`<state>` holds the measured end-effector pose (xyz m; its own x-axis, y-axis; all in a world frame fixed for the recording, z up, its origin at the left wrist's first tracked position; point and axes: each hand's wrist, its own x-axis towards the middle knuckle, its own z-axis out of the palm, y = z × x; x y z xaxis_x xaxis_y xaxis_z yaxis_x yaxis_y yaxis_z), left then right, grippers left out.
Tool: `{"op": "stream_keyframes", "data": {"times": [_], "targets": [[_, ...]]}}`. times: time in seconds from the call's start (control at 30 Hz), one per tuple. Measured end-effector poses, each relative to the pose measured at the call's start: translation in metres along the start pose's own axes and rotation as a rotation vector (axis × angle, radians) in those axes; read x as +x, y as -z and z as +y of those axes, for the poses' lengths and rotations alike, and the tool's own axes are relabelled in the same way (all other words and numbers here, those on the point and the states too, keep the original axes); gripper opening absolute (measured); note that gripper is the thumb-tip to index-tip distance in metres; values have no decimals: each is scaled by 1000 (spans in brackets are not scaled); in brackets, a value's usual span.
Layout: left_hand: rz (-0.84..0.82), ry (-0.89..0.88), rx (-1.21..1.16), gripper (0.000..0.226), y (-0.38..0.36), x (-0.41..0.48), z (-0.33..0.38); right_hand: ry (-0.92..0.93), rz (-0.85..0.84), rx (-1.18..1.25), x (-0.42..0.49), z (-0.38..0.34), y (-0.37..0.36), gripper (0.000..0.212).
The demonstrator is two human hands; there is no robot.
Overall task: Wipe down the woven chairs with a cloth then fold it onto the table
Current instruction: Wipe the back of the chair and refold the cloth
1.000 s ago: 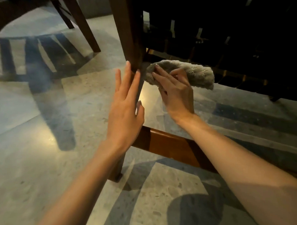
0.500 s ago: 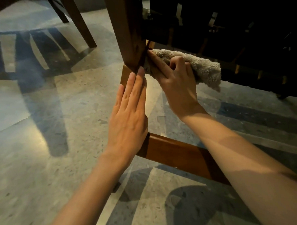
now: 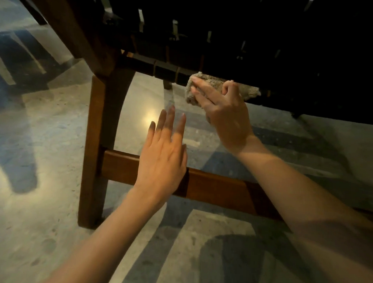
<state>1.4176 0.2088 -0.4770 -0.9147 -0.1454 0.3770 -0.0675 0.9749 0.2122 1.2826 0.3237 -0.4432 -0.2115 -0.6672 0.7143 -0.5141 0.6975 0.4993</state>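
Head view, cloth [image 3: 215, 87] under right hand [image 3: 223, 108], against chair rail [image 3: 163, 67]

no readable txt, no labels, no nos. anywhere in view

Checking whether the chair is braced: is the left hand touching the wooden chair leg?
Apart. The head view shows bare floor between the left hand and the wooden chair leg; the spread fingers lie to the leg's right.
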Motion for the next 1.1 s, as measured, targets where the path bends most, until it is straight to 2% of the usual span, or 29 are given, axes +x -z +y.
{"op": "stream_keyframes", "data": {"times": [0.17, 0.33, 0.5, 0.67, 0.97, 1.1], "targets": [[-71, 67, -44, 57, -19, 1, 56, 55, -57, -83, -42, 50, 19, 36], [-197, 15, -75, 55, -38, -3, 104, 69, -158, -150, -84, 107, 38, 42], [-285, -66, -97, 51, -44, -3, 146, 57, -172, -214, -122, 153, 55, 41], [-325, -127, -109, 49, -46, 0, 179, -25, -291, -242, -160, 191, 78, 41], [-407, -194, -120, 50, -51, -6, 233, -292, -508, -343, -191, 219, 111, 38], [-426, -214, -65, 60, -53, -6, 248, -469, -733, -213, -180, 216, 113, 48]]}}
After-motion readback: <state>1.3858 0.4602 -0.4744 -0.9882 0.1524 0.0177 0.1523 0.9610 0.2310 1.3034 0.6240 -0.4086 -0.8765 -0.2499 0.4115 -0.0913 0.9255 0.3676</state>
